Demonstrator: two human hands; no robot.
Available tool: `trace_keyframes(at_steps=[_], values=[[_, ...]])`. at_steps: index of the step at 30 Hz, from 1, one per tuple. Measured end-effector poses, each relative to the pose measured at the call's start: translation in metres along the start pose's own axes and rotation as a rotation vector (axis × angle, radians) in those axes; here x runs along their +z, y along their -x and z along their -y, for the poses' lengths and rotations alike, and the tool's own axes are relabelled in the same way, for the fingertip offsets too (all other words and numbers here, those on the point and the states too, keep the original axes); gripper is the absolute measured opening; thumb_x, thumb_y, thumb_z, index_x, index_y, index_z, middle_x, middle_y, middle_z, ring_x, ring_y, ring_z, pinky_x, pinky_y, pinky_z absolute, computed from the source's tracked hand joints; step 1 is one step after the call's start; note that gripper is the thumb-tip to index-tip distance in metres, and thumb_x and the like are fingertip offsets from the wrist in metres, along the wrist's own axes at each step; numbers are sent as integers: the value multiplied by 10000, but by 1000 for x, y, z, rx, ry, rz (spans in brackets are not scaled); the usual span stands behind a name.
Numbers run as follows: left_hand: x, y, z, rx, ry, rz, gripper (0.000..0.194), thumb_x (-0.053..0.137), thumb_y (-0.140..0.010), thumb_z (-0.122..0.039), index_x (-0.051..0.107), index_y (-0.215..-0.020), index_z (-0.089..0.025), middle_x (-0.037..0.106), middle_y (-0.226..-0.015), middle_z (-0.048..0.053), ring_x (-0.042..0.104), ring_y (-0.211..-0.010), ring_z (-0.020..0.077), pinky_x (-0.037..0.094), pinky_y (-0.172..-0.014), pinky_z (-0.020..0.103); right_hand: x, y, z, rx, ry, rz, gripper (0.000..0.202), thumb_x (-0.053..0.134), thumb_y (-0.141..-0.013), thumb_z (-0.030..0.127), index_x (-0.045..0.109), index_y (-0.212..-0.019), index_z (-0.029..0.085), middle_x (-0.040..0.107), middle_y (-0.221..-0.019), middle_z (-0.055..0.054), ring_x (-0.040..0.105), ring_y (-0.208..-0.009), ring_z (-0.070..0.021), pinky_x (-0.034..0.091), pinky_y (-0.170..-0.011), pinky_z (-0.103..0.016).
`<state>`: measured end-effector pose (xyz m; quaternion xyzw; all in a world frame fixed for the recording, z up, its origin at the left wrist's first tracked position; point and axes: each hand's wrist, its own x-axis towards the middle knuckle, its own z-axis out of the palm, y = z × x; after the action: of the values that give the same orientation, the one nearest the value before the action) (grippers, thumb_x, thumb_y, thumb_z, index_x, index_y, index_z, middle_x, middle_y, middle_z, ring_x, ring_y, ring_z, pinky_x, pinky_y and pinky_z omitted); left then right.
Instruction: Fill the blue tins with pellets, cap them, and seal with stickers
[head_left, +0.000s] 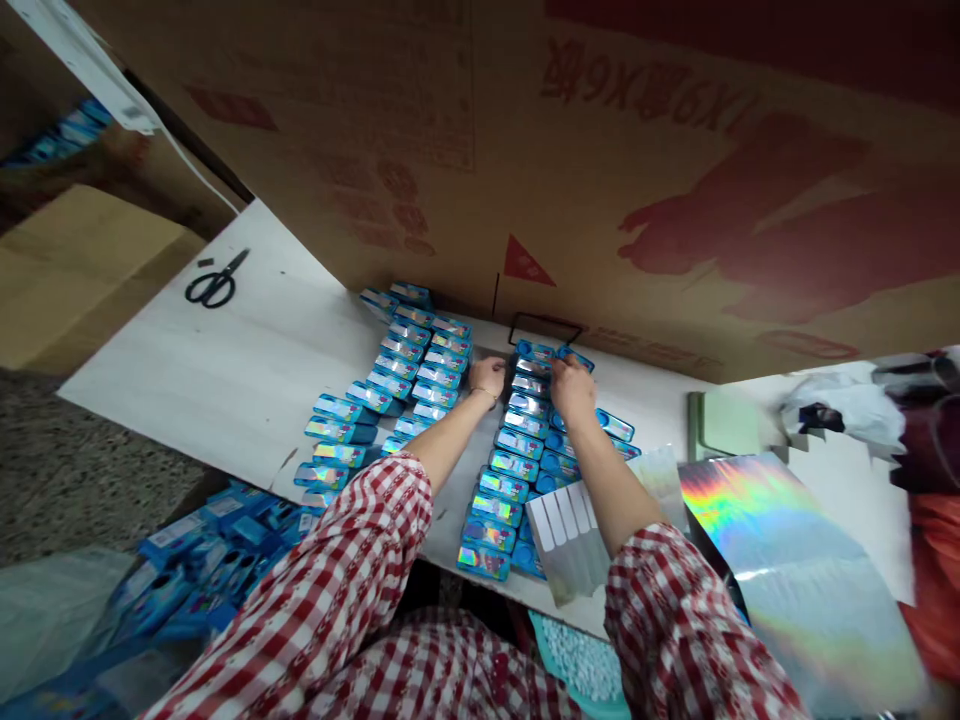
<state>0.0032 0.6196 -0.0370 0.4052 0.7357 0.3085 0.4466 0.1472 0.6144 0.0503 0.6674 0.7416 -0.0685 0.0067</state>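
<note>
My left hand [487, 376] is at the far end of the gap between two groups of small blue boxes, its fingers curled together. Whatever it may pinch is too small to make out. My right hand [573, 388] closes over a blue box [577, 357] at the far end of the right group, its fingertips partly hidden. Shiny silver strips lie on top of the boxes in the right column [513, 466]. The left group of boxes [437, 376] also carries shiny labels. A sheet of silver label strips [566, 530] lies under my right forearm.
A big cardboard carton [450, 220] walls off the back of the white table [255, 350]. Black scissors [216, 285] lie at the left. More blue boxes [217, 550] are heaped below the left edge. A rainbow-reflecting sheet [810, 570] and a pale green box [726, 422] are at the right.
</note>
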Motion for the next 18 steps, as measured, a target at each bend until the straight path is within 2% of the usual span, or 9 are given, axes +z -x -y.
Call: trace_keyframes(at_steps=[2,4,5,7,9,11,14,18], values=[[-6,18,-9,83,-34,-10,239,514,-783,-138,705,-925,-164,694,-973,71,615,-933,173,435,-843,256,-20,21,-28,-3,-117,-160,304,403,-864,213,657,-1029,190,626,-938,-99,581,-829,-190,439,-711,-282],[-3,46,-22,235,-54,37,268,457,-839,-212,694,-955,-166,682,-1003,69,604,-946,165,431,-848,249,-41,52,-67,-2,-229,-350,285,411,-870,252,667,-972,179,627,-875,-79,581,-792,-176,451,-724,-286],[2,63,-30,327,-65,106,280,450,-851,-262,691,-960,-173,681,-995,62,602,-938,163,432,-838,244,-50,71,-87,-12,-257,-426,277,414,-872,262,667,-954,182,626,-853,-70,580,-788,-173,455,-733,-291],[17,98,-44,496,-128,341,280,513,-815,-365,694,-940,-193,687,-949,44,603,-911,173,436,-807,245,-62,109,-119,-49,-257,-495,260,425,-874,265,662,-953,196,626,-837,-58,579,-796,-171,462,-745,-302],[34,129,-56,608,-259,586,310,599,-737,-427,694,-929,-202,690,-901,40,604,-874,194,437,-749,252,-64,139,-139,-117,-209,-453,252,433,-876,252,655,-985,207,628,-861,-59,574,-828,-176,466,-756,-311],[50,150,-64,636,-389,742,282,604,-731,-402,697,-896,-192,688,-839,45,603,-815,197,420,-678,250,-57,154,-144,-205,-119,-359,263,440,-877,242,642,-1043,210,631,-922,-72,562,-861,-185,469,-766,-320],[65,162,-69,613,-465,767,208,523,-791,-286,691,-781,-165,666,-731,42,581,-717,166,374,-620,239,-38,156,-140,-332,52,-260,283,458,-876,240,627,-1099,202,632,-1023,-92,549,-887,-199,467,-790,-340],[69,161,-66,617,-390,747,220,514,-781,-252,651,-645,-146,601,-607,11,508,-615,130,331,-585,229,-20,158,-145,-444,162,-274,299,458,-878,206,606,-1137,192,621,-1122,-99,548,-948,-200,462,-832,-346]])
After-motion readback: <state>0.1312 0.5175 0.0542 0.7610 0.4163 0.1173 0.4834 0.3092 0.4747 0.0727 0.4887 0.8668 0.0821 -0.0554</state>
